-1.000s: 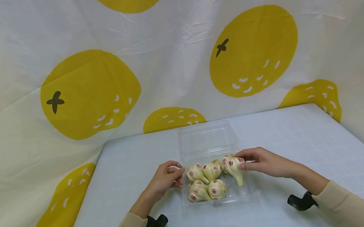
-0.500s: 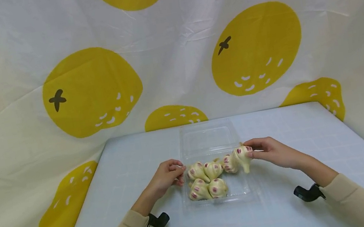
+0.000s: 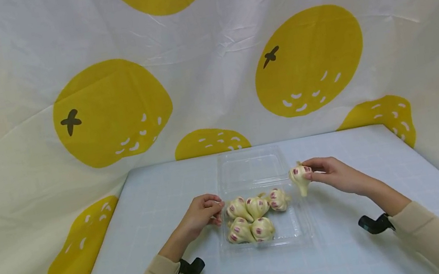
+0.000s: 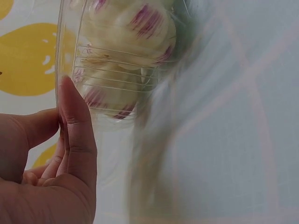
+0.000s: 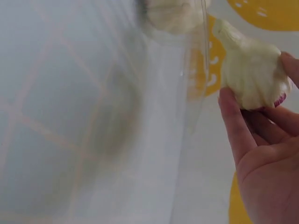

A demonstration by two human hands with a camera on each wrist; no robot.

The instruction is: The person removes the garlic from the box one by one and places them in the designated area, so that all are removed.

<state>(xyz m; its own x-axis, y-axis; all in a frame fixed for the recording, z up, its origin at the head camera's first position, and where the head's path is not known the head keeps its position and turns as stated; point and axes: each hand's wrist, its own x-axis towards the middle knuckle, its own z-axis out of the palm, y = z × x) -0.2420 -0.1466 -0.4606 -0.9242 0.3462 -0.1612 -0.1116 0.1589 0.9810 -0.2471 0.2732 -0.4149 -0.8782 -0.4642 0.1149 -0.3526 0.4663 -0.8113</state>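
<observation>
My right hand (image 3: 336, 176) holds a garlic bulb (image 3: 300, 178) between fingers and thumb, off the right side of a clear plastic clamshell box (image 3: 292, 230). In the right wrist view the bulb (image 5: 254, 72) shows its pale stem pointing up and left, with purple streaks by the palm. Several more garlic bulbs (image 3: 262, 228) with purple marks sit in the box, filling its left part and back middle. At the box's left rim, my left hand (image 3: 201, 216) pinches the edge between thumb and fingertips, as the left wrist view shows with the hand (image 4: 60, 154) at the clear wall.
The box's transparent lid (image 3: 252, 168) lies folded back behind it on the pale checked table (image 3: 166, 184). A white cloth with yellow fruit prints (image 3: 211, 85) hangs along the table's back. Black wrist cameras (image 3: 374, 224) stick out below both hands.
My right hand has lifted its garlic bulb from over the box's right part and carried it back and right, past the rim. The left hand stays at the left rim.
</observation>
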